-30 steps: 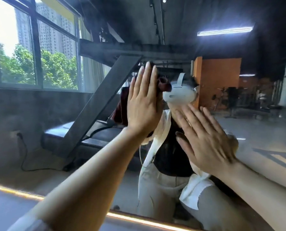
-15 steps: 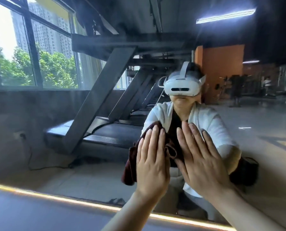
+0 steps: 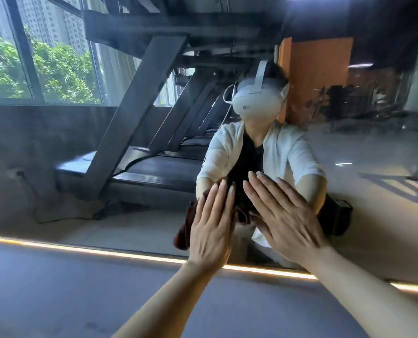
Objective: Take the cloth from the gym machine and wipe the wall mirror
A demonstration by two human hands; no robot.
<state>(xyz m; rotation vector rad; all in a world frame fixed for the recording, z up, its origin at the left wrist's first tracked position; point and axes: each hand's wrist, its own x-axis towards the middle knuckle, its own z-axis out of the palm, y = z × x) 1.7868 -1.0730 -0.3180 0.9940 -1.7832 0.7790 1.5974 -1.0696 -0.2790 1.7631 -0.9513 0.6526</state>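
Low in the frame's centre, the flat left hand (image 3: 211, 230) still presses the dark red cloth (image 3: 184, 231) to the wall mirror (image 3: 57, 167); the right hand (image 3: 286, 218) lies flat beside it, holding nothing, much as half a second ago.

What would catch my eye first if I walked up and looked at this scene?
Two flat hands low in the middle: the left hand presses a dark red cloth against the wall mirror, and the right hand lies spread beside it. Just above them the mirror shows the person's reflection in a white headset. To the left, it reflects slanted treadmill frames and bright windows with green trees.
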